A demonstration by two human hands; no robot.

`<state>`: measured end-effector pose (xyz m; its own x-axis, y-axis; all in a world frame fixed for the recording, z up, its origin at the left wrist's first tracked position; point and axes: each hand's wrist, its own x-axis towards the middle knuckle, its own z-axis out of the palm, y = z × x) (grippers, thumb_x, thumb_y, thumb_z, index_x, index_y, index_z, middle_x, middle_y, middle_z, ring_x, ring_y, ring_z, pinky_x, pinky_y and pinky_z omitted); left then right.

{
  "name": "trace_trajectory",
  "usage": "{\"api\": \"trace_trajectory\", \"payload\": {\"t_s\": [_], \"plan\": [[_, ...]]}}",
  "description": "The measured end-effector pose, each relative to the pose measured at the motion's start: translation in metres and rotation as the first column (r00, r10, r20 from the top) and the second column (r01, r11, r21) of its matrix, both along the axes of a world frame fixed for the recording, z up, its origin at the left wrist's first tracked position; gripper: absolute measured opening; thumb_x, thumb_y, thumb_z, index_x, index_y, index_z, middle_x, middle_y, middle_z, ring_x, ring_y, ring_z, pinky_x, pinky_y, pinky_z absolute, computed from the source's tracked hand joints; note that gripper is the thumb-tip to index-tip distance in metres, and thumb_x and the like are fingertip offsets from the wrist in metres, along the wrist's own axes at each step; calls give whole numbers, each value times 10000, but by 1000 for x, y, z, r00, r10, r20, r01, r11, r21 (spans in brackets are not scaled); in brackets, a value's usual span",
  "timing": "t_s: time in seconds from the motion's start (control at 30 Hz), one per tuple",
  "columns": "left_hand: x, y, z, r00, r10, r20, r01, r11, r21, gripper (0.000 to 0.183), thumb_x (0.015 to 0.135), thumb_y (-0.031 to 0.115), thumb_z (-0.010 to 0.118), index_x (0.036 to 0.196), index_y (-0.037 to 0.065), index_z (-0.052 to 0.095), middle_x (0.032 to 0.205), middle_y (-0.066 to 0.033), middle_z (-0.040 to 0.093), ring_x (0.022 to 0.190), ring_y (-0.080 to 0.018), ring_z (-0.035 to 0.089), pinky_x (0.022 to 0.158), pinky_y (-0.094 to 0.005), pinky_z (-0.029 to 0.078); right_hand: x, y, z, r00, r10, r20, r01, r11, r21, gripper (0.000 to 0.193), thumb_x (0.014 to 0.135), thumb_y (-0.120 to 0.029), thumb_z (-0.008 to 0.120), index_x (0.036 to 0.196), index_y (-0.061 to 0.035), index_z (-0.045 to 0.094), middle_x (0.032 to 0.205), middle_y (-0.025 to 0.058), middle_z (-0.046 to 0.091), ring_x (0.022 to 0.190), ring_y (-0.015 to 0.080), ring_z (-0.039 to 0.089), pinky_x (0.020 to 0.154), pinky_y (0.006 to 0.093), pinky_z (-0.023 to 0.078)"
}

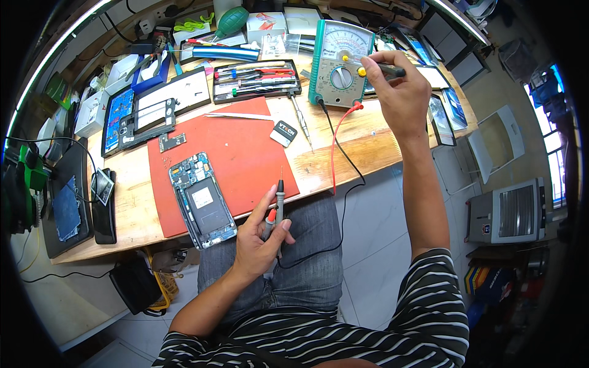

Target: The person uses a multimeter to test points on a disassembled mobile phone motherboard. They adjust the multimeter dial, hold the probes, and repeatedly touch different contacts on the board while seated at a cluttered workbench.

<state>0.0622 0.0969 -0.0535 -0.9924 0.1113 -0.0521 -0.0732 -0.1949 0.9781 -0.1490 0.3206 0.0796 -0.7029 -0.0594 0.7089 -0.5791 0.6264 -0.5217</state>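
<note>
My left hand (261,242) is closed around two grey test probes, one with a black collar (280,196) and its thin metal tip pointing up, the other with a red collar (271,216). They are above my lap at the table's front edge. An opened phone (202,199) with its board exposed lies beside them on an orange mat (245,138). My right hand (399,86) is at the right side of a green-cased analog multimeter (342,64), thumb close to its yellow knob. Its curled fingers are around a dark rod-shaped tool (392,70), partly hidden. Black and red leads hang from the meter.
Tweezers (236,115), a small circuit board (172,142) and a black-and-white card (284,132) lie on or at the mat. A precision screwdriver (302,122) and a tool case (254,80) are behind. Phone parts (144,126) stand left; a white chair (497,141) is right.
</note>
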Motion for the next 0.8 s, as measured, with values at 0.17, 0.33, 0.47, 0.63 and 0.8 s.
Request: {"api": "trace_trajectory", "payload": {"t_s": [0.17,0.33,0.47,0.63,0.8], "plan": [[1,1,3,999,18,34,-20,999,42,672,1004,14,603,1593,7,279,1268,-150,639,749,-86,667,619,-205,513,2,-2,-1,998,-6,-64,14,994,113,170,909,-205,770,941,-51,707,819,47,715,683,147,684,612,276,527],[1,0,3,999,7,41,-8,1000,8,680,1001,19,609,1597,19,281,1115,-100,689,722,-79,659,602,-208,499,2,-2,0,999,-23,-42,28,992,121,164,907,-203,768,941,-55,706,822,47,710,677,152,672,606,286,515],[2,0,3,998,17,57,-18,1000,12,688,997,27,619,1598,27,285,1004,-64,700,707,-73,656,585,-211,484,4,-2,1,998,-37,-42,42,989,142,155,908,-197,764,939,-58,705,815,47,706,671,148,662,600,288,504],[1,2,4,999,30,45,-31,999,23,688,996,26,621,1598,28,287,1005,-66,700,722,-78,665,584,-216,484,4,-3,3,999,-23,-36,28,989,146,149,910,-191,760,939,-57,703,815,46,702,670,147,658,598,287,500],[1,0,4,999,13,48,-14,1000,16,687,996,21,619,1598,28,289,1037,-70,694,733,-84,668,597,-220,494,6,-1,6,999,-41,-21,44,977,210,142,925,-150,753,1009,-38,729,892,38,738,744,89,692,641,234,532]]}}
